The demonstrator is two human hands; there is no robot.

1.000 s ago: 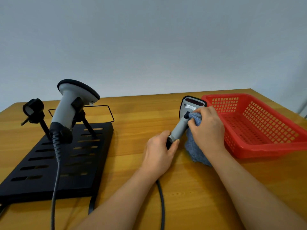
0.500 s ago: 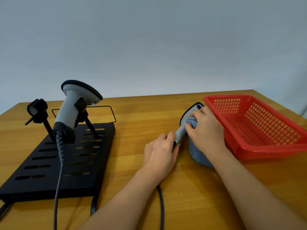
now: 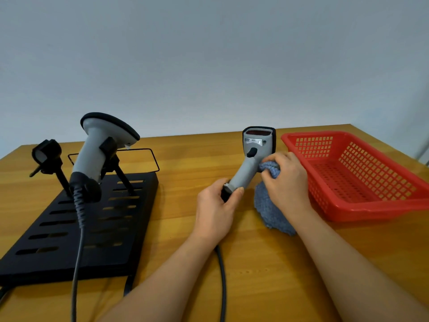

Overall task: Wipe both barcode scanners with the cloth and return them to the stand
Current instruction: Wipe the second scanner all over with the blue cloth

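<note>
The left hand (image 3: 217, 211) curls its thumb and fingers round the butt of the grey pistol-shaped barcode scanner with a black head surround (image 3: 251, 159), holding it tilted, head up and away from the person, clear of the wooden tabletop (image 3: 185, 228). The right hand (image 3: 286, 182) bunches the blue knitted cloth (image 3: 270, 208) in curled fingers and presses it to the right side of the handle, just below the black trigger; the cloth's lower part hangs down to the table. A white label sits on the scanner's head under the dark red window; its print is too small to read. A dark cable (image 3: 221, 282) runs from below the left hand toward the near table edge.

The second grey barcode scanner with a black rim (image 3: 99, 147) sits upright in a clip of the black slotted stand plate (image 3: 81, 228) at left, its coiled grey cord (image 3: 79, 205) dropping across the plate toward the near edge. A second black clip holder (image 3: 47, 154) stands unoccupied at the plate's far left.

The red perforated plastic basket (image 3: 371, 205) lies just beside the right hand, its near-left rim close to the cloth. Bare tabletop lies between the stand plate and the left hand, and also behind the held scanner up to the far table edge.
</note>
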